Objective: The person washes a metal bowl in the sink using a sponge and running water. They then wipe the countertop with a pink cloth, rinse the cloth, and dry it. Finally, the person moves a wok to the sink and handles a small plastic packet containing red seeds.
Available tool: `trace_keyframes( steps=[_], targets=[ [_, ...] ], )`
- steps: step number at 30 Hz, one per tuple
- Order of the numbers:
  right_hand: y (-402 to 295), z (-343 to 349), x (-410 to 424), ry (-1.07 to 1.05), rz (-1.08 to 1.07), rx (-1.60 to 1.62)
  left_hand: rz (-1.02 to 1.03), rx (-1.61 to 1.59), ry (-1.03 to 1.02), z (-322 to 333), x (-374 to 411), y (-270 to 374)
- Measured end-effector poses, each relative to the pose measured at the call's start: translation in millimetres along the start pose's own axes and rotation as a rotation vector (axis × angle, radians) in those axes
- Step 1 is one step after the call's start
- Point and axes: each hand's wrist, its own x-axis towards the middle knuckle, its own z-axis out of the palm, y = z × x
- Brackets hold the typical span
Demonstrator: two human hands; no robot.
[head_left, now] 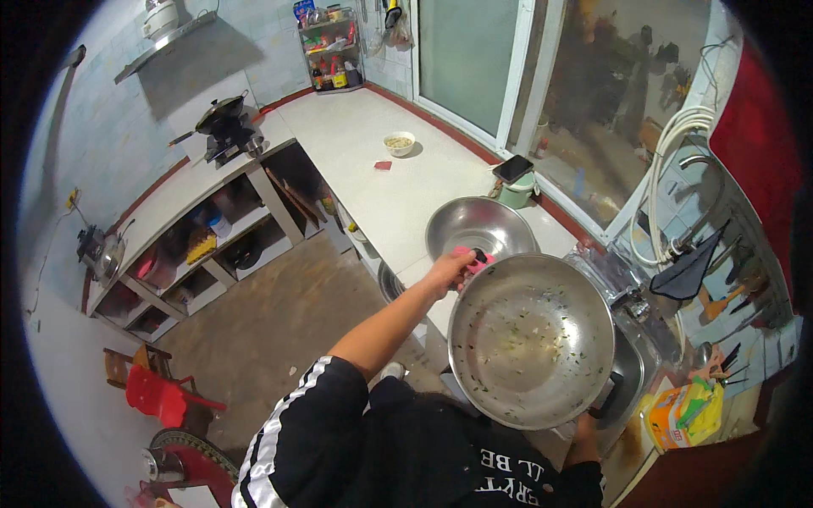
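A large stainless steel wok (527, 343), with bits of green herb stuck inside, is held over the edge of a sink (629, 374). My left hand (454, 270) grips its far handle together with a pink cloth (470, 254). At the near right, my right hand (587, 425) is at the other black handle, mostly hidden beneath the wok's rim. A wide steel basin (481, 228) sits on the white counter just beyond my left hand. Farther along the counter are a white bowl of food (399, 144) and a small red piece (382, 166).
A black phone (513, 169) lies on a green lidded container (517, 190) by the window. The faucet (698, 203) and a dark cloth (689, 273) are at the right, above a yellow-orange package (686, 413). A lidded wok (221, 115) stands on the far stove. A red chair (159, 397) is lower left.
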Motion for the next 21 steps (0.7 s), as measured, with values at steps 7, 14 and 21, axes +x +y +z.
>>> trace_keyframes(
  steps=[7, 14, 21],
  targets=[
    [-14.0, 3.5, -53.6, 0.08, -0.056, -0.129, -0.149, -0.105, -0.038, -36.1, 13.6, 20.1],
    [-41.0, 42.1, -182.4, 0.279, -0.101, -0.332, -0.007, 0.051, 0.335, -200.0, 149.4, 16.2],
    [-29.7, 79.2, -280.9, 0.377, -0.094, -0.419, 0.235, 0.951, 0.705, -342.6, 249.6, 51.1]
  ],
)
